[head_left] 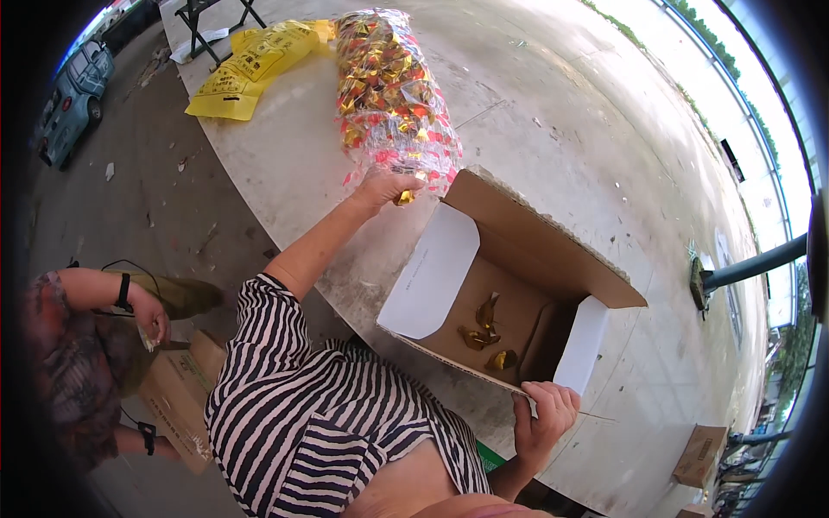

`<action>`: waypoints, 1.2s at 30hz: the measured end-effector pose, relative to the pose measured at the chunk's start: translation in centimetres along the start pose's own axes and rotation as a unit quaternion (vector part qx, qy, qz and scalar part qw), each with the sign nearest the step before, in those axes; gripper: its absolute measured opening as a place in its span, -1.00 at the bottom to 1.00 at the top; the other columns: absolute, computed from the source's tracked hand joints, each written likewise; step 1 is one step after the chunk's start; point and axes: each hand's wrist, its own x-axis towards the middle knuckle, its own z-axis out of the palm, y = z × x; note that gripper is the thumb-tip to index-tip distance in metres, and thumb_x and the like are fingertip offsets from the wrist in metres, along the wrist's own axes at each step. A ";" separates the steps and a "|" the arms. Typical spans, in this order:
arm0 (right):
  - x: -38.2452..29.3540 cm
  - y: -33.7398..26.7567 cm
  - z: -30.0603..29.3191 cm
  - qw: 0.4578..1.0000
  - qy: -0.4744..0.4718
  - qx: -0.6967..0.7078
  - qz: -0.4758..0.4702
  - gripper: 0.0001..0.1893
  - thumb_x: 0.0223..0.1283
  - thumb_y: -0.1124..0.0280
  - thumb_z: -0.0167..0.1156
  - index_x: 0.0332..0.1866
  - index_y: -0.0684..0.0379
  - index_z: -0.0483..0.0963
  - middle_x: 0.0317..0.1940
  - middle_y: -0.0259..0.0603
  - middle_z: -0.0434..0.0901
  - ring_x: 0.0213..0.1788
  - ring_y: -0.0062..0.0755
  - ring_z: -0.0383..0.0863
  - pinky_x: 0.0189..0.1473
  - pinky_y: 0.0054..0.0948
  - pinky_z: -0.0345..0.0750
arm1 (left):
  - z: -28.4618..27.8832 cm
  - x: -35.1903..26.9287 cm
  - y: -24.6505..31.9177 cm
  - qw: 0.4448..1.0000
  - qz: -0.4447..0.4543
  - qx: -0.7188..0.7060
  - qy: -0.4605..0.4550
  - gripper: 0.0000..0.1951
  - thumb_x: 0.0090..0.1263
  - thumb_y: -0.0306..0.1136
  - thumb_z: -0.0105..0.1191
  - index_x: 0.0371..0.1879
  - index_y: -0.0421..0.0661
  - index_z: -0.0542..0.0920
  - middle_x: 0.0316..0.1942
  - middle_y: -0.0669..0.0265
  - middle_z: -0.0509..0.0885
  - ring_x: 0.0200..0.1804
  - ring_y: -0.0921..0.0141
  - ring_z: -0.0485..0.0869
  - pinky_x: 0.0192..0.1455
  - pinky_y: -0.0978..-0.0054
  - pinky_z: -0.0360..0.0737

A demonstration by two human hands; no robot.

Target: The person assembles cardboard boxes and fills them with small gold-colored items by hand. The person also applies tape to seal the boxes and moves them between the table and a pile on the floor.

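My left hand (386, 192) is at the near end of a clear plastic bag (395, 84) with red markings, packed with shiny gold-and-red foil pieces. A gold foil piece (405, 197) is pinched in its fingers. My right hand (547, 414) grips the near right corner of an open cardboard box (541, 239), its thumb inside the edge. White end flaps stand at both sides, and the far flap is raised. On the brown floor of the box lie a few folded gold foil pieces (479, 338), towards the near side.
A yellow printed plastic bag (249, 71) lies beside the clear one, near a folding stool's black legs (201, 32). At left, another person's hand (152, 317) hangs above a cardboard box (176, 401). A toy car (74, 103) and a metal post (751, 262) stand farther off.
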 end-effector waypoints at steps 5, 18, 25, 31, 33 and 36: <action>-0.7 -0.1 0.0 1.000 0.025 0.002 -0.019 -0.80 -0.13 0.50 0.36 -0.33 0.12 0.54 -0.40 -0.26 0.64 -0.29 -0.25 0.60 -0.07 -0.33 0.37 | 7.0 -12.5 10.0 0.985 0.033 -0.065 -0.159 -0.63 0.18 -0.50 0.27 0.00 -0.18 0.57 0.04 0.30 0.57 -0.02 0.53 0.59 0.08 0.58 0.55; -0.8 0.0 0.0 0.999 0.024 0.001 -0.033 -0.81 -0.10 0.47 0.35 -0.31 0.11 0.54 -0.40 -0.29 0.65 -0.30 -0.28 0.60 -0.08 -0.35 0.36 | 4.8 -9.5 4.4 0.968 0.104 0.218 -0.067 -0.54 0.28 -0.20 0.22 0.11 -0.17 0.55 0.00 0.16 0.66 0.07 0.26 0.63 0.12 0.35 0.56; 0.0 0.0 -0.1 1.000 0.012 -0.003 -0.018 -0.82 -0.10 0.45 0.35 -0.33 0.10 0.54 -0.41 -0.32 0.66 -0.31 -0.31 0.61 -0.10 -0.36 0.36 | 2.3 2.5 -1.4 0.891 -0.052 0.445 0.072 -0.43 0.33 -0.01 0.03 0.18 -0.19 0.50 0.07 0.00 0.62 0.13 0.09 0.60 0.16 0.18 0.52; -0.7 0.1 -0.3 1.000 0.011 -0.001 -0.004 -0.79 -0.18 0.46 0.36 -0.34 0.11 0.55 -0.40 -0.32 0.66 -0.30 -0.30 0.63 -0.13 -0.36 0.38 | 2.2 6.6 -3.7 0.861 -0.148 0.486 0.032 -0.41 0.26 -0.03 -0.07 0.22 -0.13 0.42 0.17 -0.15 0.49 0.27 -0.06 0.44 0.31 0.12 0.37; -0.7 0.4 -0.2 1.000 0.006 -0.002 -0.008 -0.77 -0.21 0.46 0.36 -0.34 0.11 0.55 -0.38 -0.32 0.67 -0.31 -0.29 0.62 -0.13 -0.36 0.40 | 1.1 6.8 -4.8 0.868 -0.104 0.478 0.083 -0.46 0.28 -0.09 -0.07 0.20 -0.11 0.45 0.14 -0.10 0.53 0.21 -0.03 0.49 0.28 0.15 0.40; -0.7 0.5 -0.2 1.000 0.017 -0.001 -0.009 -0.79 -0.20 0.47 0.34 -0.34 0.09 0.56 -0.38 -0.35 0.66 -0.32 -0.33 0.62 -0.14 -0.36 0.40 | -0.1 4.6 -4.9 0.909 0.014 0.409 0.082 -0.50 0.27 -0.26 0.05 0.21 -0.16 0.45 0.08 0.01 0.59 0.11 0.15 0.60 0.21 0.27 0.49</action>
